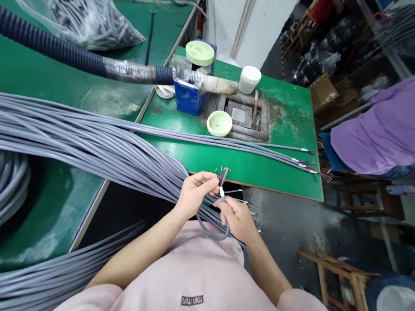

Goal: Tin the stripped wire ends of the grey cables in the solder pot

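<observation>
In front of my chest, my right hand (238,219) is closed round a grey multi-core cable (219,235) just below its stripped end. White tape (221,191) wraps the cable there, and a fan of thin coloured wires (223,175) sticks up above it. My left hand (196,193) pinches at the side of these wires, thumb against fingers; exactly which strands it holds is too small to tell. Below my hands the cable bends in a loop. A thick bundle of grey cables (132,154) runs from the left, passing behind my left hand.
Several cables (231,144) lie across the green table (284,177). Behind them are a soot-stained solder pot (240,115), a pale green dish (219,123), a white jar (249,79), a blue box (190,98) and a ribbed hose (72,53). A person in purple (401,119) sits at right.
</observation>
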`<state>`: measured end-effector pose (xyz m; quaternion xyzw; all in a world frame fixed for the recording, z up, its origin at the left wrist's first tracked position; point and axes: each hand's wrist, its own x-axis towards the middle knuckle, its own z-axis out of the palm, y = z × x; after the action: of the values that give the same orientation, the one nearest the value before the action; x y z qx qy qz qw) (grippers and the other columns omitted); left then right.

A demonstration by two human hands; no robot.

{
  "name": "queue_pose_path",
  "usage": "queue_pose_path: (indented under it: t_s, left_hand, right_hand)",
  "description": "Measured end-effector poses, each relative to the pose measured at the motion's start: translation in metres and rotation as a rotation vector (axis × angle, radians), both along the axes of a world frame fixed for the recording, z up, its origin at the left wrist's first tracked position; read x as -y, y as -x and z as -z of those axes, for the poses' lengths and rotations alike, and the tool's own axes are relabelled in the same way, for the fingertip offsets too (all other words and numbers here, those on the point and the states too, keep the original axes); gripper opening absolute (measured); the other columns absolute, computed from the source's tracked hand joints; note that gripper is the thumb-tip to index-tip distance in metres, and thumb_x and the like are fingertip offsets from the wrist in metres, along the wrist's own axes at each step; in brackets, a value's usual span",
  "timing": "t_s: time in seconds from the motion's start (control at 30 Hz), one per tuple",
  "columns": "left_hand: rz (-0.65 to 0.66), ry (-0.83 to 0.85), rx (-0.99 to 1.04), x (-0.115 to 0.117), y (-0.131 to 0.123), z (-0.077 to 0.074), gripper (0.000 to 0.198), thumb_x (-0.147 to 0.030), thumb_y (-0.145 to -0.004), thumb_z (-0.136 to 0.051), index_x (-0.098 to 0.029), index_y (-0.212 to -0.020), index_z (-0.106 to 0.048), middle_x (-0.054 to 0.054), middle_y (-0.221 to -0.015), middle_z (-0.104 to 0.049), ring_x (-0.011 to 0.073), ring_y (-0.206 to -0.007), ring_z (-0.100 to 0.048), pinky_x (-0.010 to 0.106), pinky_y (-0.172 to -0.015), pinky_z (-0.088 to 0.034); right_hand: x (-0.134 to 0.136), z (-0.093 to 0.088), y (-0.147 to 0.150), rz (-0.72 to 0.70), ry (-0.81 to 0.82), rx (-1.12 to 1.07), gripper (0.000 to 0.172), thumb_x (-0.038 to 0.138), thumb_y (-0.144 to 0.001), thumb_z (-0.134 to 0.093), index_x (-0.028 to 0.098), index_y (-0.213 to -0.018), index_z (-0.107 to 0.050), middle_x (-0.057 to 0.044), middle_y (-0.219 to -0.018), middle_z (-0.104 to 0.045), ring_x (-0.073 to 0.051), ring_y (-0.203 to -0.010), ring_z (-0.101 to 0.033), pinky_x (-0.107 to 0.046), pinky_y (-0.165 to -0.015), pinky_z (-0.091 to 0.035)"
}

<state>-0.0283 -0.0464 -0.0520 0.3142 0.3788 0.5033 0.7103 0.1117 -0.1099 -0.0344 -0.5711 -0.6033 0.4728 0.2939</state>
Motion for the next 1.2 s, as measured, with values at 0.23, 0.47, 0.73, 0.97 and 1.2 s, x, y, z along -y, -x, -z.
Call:
queue_pose_path:
  t_s: [0.23,0.47,0.73,0.97,1.2]
  left_hand:
    - [-0.02,-0.027,-0.022,-0.001,-0.001,0.001,0.021,-0.032,-0.066,-0.078,-0.017,-0.072,-0.065,-0.003,-0.058,-0.064,0.0068,-0.052,-0.057,0.017,-0.053,-0.046]
    - [-0.025,-0.095,-0.088,-0.006,-0.001,-0.001,0.026,-0.037,-0.07,-0.076,-0.017,-0.071,-0.06,-0.003,-0.055,-0.062,0.0068,-0.048,-0.054,0.018,-0.05,-0.045]
    - [-0.18,-0.337,-0.262,0.004,-0.007,0.0,0.016,-0.031,-0.073,-0.073,-0.017,-0.072,-0.064,-0.001,-0.063,-0.062,0.0088,-0.057,-0.057,0.021,-0.055,-0.045]
    - [-0.152,-0.277,-0.186,0.01,-0.014,-0.003,0.022,-0.033,-0.069,-0.075,-0.017,-0.065,-0.061,-0.003,-0.057,-0.058,0.0075,-0.052,-0.05,0.02,-0.052,-0.042]
    - [-0.134,-0.072,0.053,0.005,-0.024,-0.003,0.026,-0.036,-0.064,-0.079,-0.018,-0.066,-0.06,-0.003,-0.058,-0.062,0.0072,-0.051,-0.055,0.019,-0.05,-0.046]
  right_hand:
    - [-0.001,0.0,0.001,0.017,-0.003,-0.007,0.029,0.033,-0.094,-0.038,0.016,-0.089,-0.061,0.005,-0.05,-0.05,-0.009,-0.047,-0.049,-0.021,-0.052,-0.038]
    - [0.0,0.0,0.001,0.021,0.002,0.003,0.029,0.031,-0.094,-0.04,0.015,-0.086,-0.062,0.005,-0.05,-0.051,-0.009,-0.047,-0.049,-0.022,-0.052,-0.037]
    - [-0.011,0.005,-0.005,0.103,0.161,-0.498,0.042,0.046,-0.088,-0.054,0.018,-0.119,-0.058,0.004,-0.059,-0.057,-0.008,-0.042,-0.047,-0.021,-0.043,-0.038]
    - [-0.031,0.002,-0.001,0.135,-0.043,-0.497,0.034,0.041,-0.09,-0.055,0.019,-0.113,-0.066,0.009,-0.041,-0.042,-0.007,-0.035,-0.037,-0.02,-0.04,-0.031]
    - [-0.038,-0.007,-0.002,0.236,-0.405,-0.239,0.022,0.03,-0.088,-0.057,0.021,-0.073,-0.069,-0.001,-0.066,-0.062,-0.012,-0.057,-0.056,-0.025,-0.054,-0.045]
